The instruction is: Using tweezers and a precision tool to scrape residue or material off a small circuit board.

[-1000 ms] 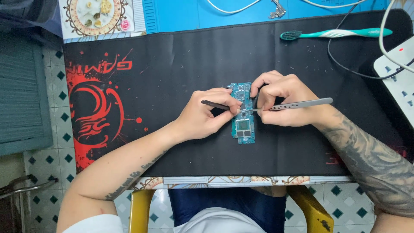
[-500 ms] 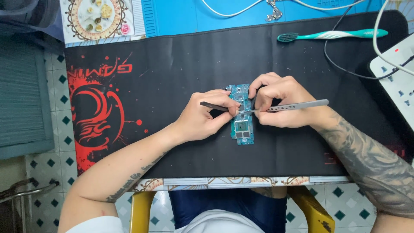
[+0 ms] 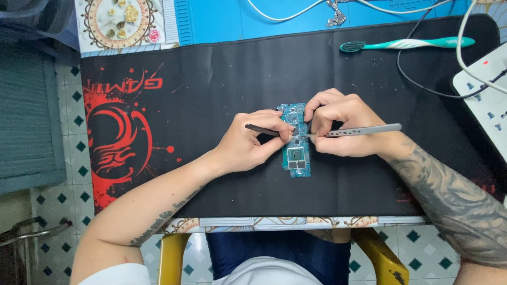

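On the black desk mat point(image 3: 264, 68) with its red dragon print, near the middle, lay a small blue-green circuit board point(image 3: 296, 140), long side running away from the person. The left hand point(image 3: 253, 145) rested on the mat at the board's left edge, its fingers point(image 3: 277, 132) pressed together around a thin dark tool point(image 3: 261, 129) whose tip met the board. The right hand point(image 3: 340, 124) sat at the board's right edge, its fingers point(image 3: 317, 105) curled and pinching silver tweezers point(image 3: 364, 130); the tweezer points touched the board about midway, while the perforated handle stuck out to the right over the wrist. Both tool tips came together at nearly the same spot. A teal toothbrush point(image 3: 406, 44) lay well apart at the mat's far edge, just beside a black cable point(image 3: 417, 84). A white power strip point(image 3: 483, 89) sat at the right end of the tabletop, and a blue work mat point(image 3: 237, 21) lay beyond the black one.
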